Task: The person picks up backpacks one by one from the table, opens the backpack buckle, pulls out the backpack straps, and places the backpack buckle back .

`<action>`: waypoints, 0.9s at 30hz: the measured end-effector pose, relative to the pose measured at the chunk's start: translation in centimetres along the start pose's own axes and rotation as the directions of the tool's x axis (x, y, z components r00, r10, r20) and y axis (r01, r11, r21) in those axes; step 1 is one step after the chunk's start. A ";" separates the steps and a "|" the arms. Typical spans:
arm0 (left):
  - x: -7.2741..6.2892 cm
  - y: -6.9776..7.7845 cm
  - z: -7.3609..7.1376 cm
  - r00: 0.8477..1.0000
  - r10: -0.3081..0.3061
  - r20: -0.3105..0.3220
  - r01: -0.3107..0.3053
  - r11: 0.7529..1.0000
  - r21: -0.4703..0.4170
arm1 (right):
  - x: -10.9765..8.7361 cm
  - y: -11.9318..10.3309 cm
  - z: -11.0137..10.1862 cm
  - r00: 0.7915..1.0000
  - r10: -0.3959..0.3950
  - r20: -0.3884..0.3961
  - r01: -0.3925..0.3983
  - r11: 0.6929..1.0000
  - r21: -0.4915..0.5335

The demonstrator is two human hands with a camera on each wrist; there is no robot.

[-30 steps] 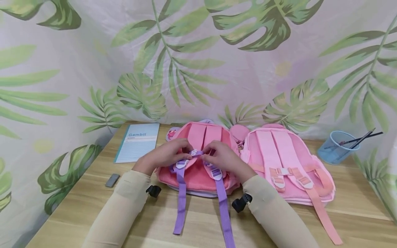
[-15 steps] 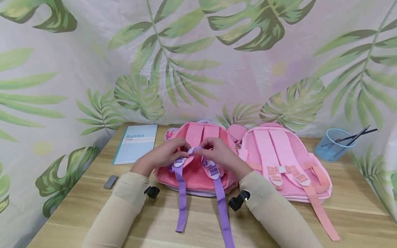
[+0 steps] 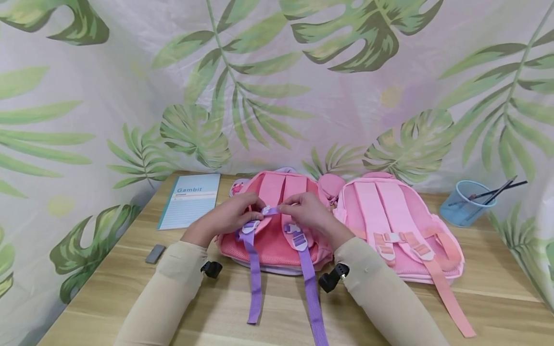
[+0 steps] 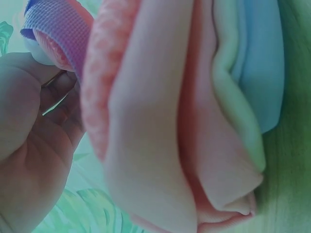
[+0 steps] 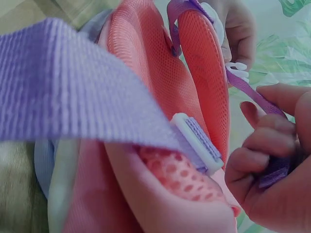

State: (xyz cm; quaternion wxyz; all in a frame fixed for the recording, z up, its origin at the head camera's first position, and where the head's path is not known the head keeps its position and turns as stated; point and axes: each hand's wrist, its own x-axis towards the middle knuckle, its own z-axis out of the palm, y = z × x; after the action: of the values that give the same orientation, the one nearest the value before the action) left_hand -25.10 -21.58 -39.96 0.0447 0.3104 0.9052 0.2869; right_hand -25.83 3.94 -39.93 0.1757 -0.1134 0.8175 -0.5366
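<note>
A coral-pink backpack (image 3: 277, 250) lies on the table with its shoulder straps facing up. My left hand (image 3: 231, 214) holds a small white buckle (image 3: 265, 210) at the backpack's left strap. From that buckle a short purple strap (image 3: 272, 211) runs across to my right hand (image 3: 309, 211), which pinches it. In the right wrist view the purple strap's end (image 5: 274, 174) is tucked inside the curled fingers of the right hand. Two long purple webbing tails (image 3: 254, 288) hang from white adjusters towards the front. The left wrist view hides the left fingertips behind webbing (image 4: 56, 24).
A lighter pink backpack (image 3: 415, 216) with peach straps lies to the right, near a round pink pouch (image 3: 331, 186). At the far right stands a blue mesh cup (image 3: 463, 204) holding pencils. On the left are a notebook (image 3: 188, 202) and a grey eraser-like block (image 3: 155, 253).
The short purple strap between the hands has gone from looped to drawn out straighter. Both hands stay close to the same place over the coral backpack.
</note>
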 end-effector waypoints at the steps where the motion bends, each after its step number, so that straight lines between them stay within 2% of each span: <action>1: 0.0 0.0 0.0 1.000 0.000 -0.001 0.000 1.000 0.002 | 0.1 0.0 0.1 1.000 0.009 0.011 -0.009 1.000 0.015; 5: -0.1 0.1 -0.1 1.000 -0.013 0.000 0.013 1.000 0.006 | 0.4 0.1 0.5 0.999 0.028 0.035 -0.029 0.999 0.028; 14: -0.2 0.2 0.0 1.000 -0.029 0.003 0.029 1.000 0.002 | 0.6 -0.3 1.1 1.000 0.011 0.011 -0.010 0.994 -0.105; 20: -0.3 0.1 -0.1 1.000 -0.021 -0.009 0.021 1.000 0.005 | 0.5 -0.7 1.5 0.998 0.048 0.048 -0.049 0.998 0.036; 27: -0.3 0.0 0.1 1.000 -0.023 -0.012 0.023 1.000 0.005 | 0.6 -0.7 2.0 0.991 0.101 0.091 -0.118 0.972 0.203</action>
State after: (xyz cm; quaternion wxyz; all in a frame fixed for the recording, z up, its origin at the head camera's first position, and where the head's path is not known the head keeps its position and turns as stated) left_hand -24.85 -21.75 -40.09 0.0418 0.2982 0.9097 0.2860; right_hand -25.52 1.73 -40.10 0.2486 -0.0708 0.7540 -0.6038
